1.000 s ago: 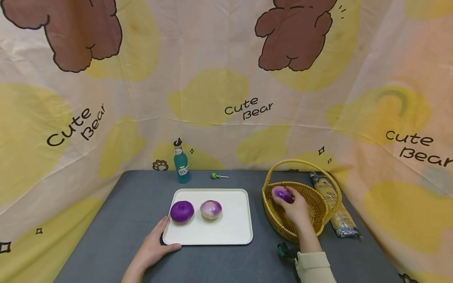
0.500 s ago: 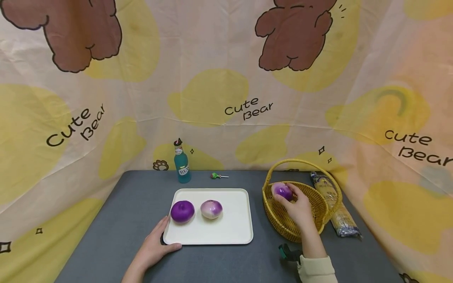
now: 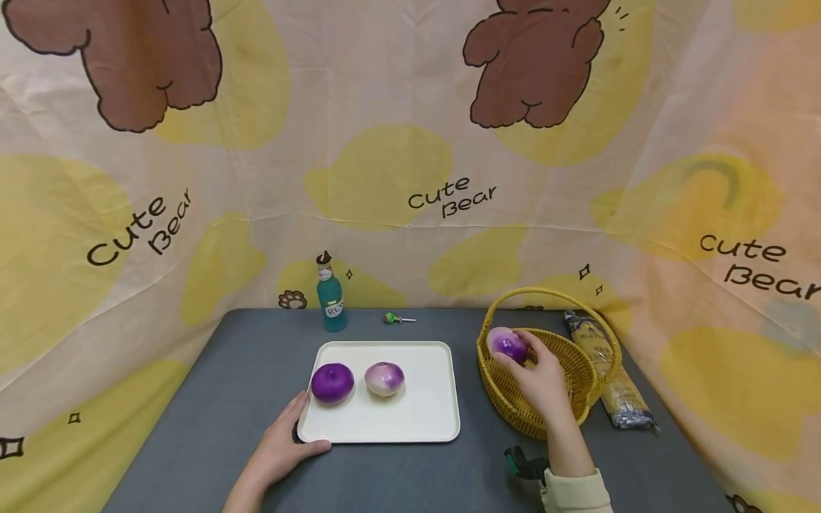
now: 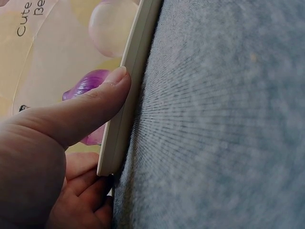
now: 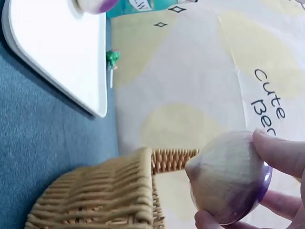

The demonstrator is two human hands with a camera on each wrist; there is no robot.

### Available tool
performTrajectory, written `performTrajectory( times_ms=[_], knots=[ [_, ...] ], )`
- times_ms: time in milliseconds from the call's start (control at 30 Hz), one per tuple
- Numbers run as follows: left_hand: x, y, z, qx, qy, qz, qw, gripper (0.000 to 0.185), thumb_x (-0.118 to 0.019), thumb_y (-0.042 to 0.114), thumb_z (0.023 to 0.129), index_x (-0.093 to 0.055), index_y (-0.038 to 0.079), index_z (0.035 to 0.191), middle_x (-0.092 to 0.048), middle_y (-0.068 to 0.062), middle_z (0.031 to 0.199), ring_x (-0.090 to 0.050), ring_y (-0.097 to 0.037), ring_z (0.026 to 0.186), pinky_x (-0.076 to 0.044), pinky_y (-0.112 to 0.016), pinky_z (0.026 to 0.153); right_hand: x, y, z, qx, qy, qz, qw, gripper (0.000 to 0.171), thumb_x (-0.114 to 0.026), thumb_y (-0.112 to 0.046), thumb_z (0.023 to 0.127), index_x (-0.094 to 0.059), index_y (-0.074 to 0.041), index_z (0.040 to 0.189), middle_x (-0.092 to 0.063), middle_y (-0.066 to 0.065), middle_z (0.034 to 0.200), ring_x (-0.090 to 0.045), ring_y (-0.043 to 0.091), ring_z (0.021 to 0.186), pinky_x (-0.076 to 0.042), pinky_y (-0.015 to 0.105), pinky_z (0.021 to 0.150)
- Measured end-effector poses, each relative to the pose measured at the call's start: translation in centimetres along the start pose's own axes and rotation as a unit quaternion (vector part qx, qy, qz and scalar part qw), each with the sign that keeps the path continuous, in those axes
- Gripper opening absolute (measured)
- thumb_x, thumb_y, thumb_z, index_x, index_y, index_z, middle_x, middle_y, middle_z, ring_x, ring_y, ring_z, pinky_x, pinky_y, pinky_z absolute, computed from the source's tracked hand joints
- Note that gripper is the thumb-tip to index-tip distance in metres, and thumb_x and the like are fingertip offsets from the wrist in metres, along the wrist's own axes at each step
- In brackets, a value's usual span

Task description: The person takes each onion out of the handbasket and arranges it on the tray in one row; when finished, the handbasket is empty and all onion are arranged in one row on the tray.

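My right hand (image 3: pixel 535 377) grips a purple-and-white onion (image 3: pixel 508 345) (image 5: pixel 229 176) and holds it above the left rim of a yellow wicker basket (image 3: pixel 564 406) (image 5: pixel 105 195). My left hand (image 3: pixel 282 445) holds the near left corner of a white tray (image 3: pixel 410 413) (image 4: pixel 136 71), thumb (image 4: pixel 90 107) against its front edge. Two onions lie on the tray, a dark purple onion (image 3: pixel 332 382) on the left and a paler purple-white onion (image 3: pixel 384 378) beside it.
A blue bottle (image 3: pixel 331 295) and a small lollipop (image 3: pixel 393 318) stand at the back of the grey table (image 3: pixel 212 399). A clear packet of noodles (image 3: pixel 609 381) lies right of the basket. The printed cloth backdrop rises close behind.
My right hand has lifted the onion up out of the basket and slightly left, toward the rim. The left hand and tray have not moved.
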State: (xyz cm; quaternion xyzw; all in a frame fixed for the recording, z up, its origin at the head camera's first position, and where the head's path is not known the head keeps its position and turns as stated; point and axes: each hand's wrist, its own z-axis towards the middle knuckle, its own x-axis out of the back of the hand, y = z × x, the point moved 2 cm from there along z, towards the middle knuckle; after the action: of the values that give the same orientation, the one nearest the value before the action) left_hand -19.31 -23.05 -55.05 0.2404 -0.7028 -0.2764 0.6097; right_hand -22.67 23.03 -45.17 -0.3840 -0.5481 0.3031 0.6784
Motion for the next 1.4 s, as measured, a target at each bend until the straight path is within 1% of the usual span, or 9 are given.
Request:
performTrajectory(
  times_ms=[133,267,467,700,1000,1300,1400],
  knots=[
    [0.0,0.0,0.1,-0.005,0.004,-0.004,1.0,0.116,-0.088,0.049,0.073,-0.026,0.002,0.159,-0.026,-0.024,0.164,-0.027,-0.047,0.149,-0.029,-0.066,0.115,-0.6,-0.5,-0.2,0.013,-0.003,0.011,1.0,0.073,-0.077,-0.044,0.089,-0.048,-0.014,0.149,-0.048,0.02,0.151,-0.051,0.044,0.134,-0.048,0.055,0.106],
    [0.0,-0.1,0.1,-0.008,0.008,-0.006,0.9999,0.116,-0.088,0.05,0.073,-0.027,0.002,0.159,-0.026,-0.024,0.163,-0.027,-0.048,0.148,-0.03,-0.067,0.114,-1.4,-0.9,-0.3,0.019,-0.008,0.025,0.999,0.07,-0.078,-0.038,0.089,-0.049,-0.013,0.148,-0.049,0.02,0.15,-0.051,0.043,0.135,-0.047,0.053,0.107],
    [-0.1,-0.2,0.1,-0.005,0.003,-0.002,1.0,0.116,-0.087,0.05,0.073,-0.026,0.002,0.159,-0.025,-0.025,0.164,-0.027,-0.048,0.149,-0.029,-0.066,0.115,-2.7,-1.9,-0.4,0.032,-0.009,0.035,0.999,0.067,-0.081,-0.03,0.088,-0.052,-0.013,0.146,-0.053,0.019,0.147,-0.054,0.043,0.132,-0.049,0.052,0.104],
    [0.0,-0.1,0.1,-0.001,-0.002,0.0,1.0,0.116,-0.087,0.049,0.074,-0.025,0.002,0.159,-0.025,-0.024,0.164,-0.026,-0.047,0.149,-0.028,-0.066,0.115,-4.3,-2.4,-0.7,0.043,-0.019,0.04,0.998,0.066,-0.082,-0.029,0.086,-0.054,-0.013,0.144,-0.056,0.017,0.144,-0.057,0.041,0.13,-0.05,0.051,0.102],
    [-0.1,-0.1,0.2,-0.001,0.008,-0.001,1.0,0.117,-0.088,0.051,0.072,-0.027,0.001,0.159,-0.026,-0.024,0.164,-0.027,-0.048,0.149,-0.028,-0.067,0.114,-6.0,-2.8,-0.9,0.057,-0.031,0.043,0.997,0.064,-0.084,-0.025,0.084,-0.058,-0.012,0.141,-0.059,0.018,0.14,-0.06,0.04,0.126,-0.053,0.05,0.099],
    [-0.1,-0.2,0.2,0.004,0.004,-0.004,1.0,0.118,-0.087,0.053,0.072,-0.026,0.003,0.159,-0.025,-0.023,0.164,-0.026,-0.047,0.149,-0.028,-0.067,0.114,-8.0,-2.6,-1.0,0.05,-0.056,0.056,0.996,0.064,-0.084,-0.026,0.084,-0.058,-0.013,0.141,-0.06,0.02,0.139,-0.059,0.038,0.128,-0.051,0.05,0.102],
    [0.0,-0.2,0.2,0.007,0.004,-0.006,1.0,0.118,-0.087,0.052,0.072,-0.025,0.003,0.16,-0.025,-0.023,0.164,-0.026,-0.047,0.149,-0.028,-0.067,0.115,-8.7,-2.4,-1.1,0.052,-0.06,0.055,0.995,0.063,-0.084,-0.026,0.084,-0.059,-0.013,0.14,-0.061,0.019,0.137,-0.061,0.036,0.125,-0.052,0.05,0.1]
  ],
)
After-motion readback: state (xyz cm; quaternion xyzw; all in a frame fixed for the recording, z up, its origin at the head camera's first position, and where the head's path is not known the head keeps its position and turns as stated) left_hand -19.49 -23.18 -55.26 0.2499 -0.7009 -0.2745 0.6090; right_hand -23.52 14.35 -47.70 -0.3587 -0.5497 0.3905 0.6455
